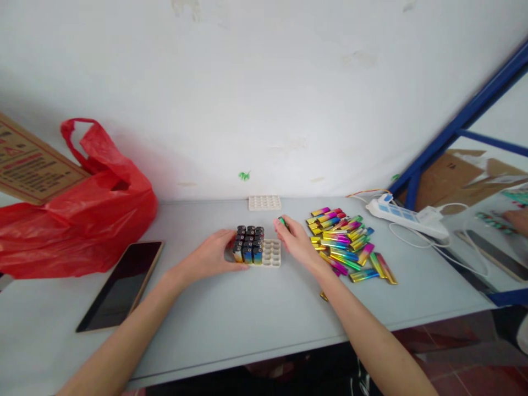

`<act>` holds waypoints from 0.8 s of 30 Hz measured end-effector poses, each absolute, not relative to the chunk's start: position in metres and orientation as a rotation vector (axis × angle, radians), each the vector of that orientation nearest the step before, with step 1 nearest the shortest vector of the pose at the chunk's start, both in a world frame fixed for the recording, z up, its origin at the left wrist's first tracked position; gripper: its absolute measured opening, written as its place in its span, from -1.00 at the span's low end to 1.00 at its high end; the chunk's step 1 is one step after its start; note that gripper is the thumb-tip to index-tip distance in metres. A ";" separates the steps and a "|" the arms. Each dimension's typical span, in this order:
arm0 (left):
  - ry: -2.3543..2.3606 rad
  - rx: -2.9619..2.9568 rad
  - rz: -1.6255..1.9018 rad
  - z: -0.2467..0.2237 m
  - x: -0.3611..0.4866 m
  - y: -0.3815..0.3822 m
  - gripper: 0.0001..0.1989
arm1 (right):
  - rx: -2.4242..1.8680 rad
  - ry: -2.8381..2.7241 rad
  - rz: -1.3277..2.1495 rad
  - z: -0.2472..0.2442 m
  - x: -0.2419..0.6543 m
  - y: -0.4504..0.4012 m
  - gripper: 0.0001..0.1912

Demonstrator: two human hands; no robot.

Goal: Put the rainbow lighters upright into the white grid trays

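From where I stand, the left hand (212, 254) is held open in a wide curve around the left end of a pale tray (272, 253), fingers at the far side and thumb along the near edge; whether it presses or merely rests there, I can't tell. Inside that curve a tight block of black-topped lighters (248, 242) stands upright in the tray, and the tray's round cups show between that block and the right hand (297, 240). The right hand is raised just beyond the tray's right end, thumb and fingers closed in a pinch on a small green piece (282, 221) (only a sliver of it peeps out, so I couldn't swear to what it is). Right beside that hand, on its outer side, shiny coloured cases (340, 242) lie in a loose heap, some partly covered by others, and a bit of gold (324, 296) pokes out from under the right forearm, the rest hidden. Beyond both hands, a second tray (264, 203) sits against the wall. By the left forearm lies a dark tablet (120, 286), with a red bag (103, 214) past it, cut off by the edge of view. Far off to the right, another person's hand (517, 220) is blurred and cropped.
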State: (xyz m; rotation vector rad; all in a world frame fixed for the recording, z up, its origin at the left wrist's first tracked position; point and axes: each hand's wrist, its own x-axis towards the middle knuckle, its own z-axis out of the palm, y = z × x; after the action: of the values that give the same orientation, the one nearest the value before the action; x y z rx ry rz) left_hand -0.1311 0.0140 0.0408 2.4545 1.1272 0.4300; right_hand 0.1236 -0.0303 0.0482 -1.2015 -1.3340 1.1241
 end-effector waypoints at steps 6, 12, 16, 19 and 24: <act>1.114 2.454 0.396 0.041 -0.132 0.015 -0.48 | -1.427 -1.597 0.677 0.047 0.117 -0.043 -0.46; 1.136 2.436 0.376 0.039 -0.133 0.016 -0.48 | -1.409 -1.610 0.655 0.043 0.113 -0.045 -0.64; 1.150 2.429 0.371 0.040 -0.132 0.015 -0.47 | -1.410 -1.616 0.652 0.041 0.112 -0.045 -0.59; 1.144 2.430 0.372 0.041 -0.132 0.014 -0.49 | -1.434 -1.615 0.636 0.042 0.112 -0.045 -0.52; 1.140 2.429 0.380 0.042 -0.131 0.013 -0.49 | -1.454 -1.630 0.602 0.044 0.114 -0.045 -0.59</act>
State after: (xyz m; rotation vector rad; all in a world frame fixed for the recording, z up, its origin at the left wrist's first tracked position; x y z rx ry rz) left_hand -0.1315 0.0129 0.0417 2.4288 1.1399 0.3803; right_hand 0.1140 -0.0455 0.0444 -1.4537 -1.6305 0.6018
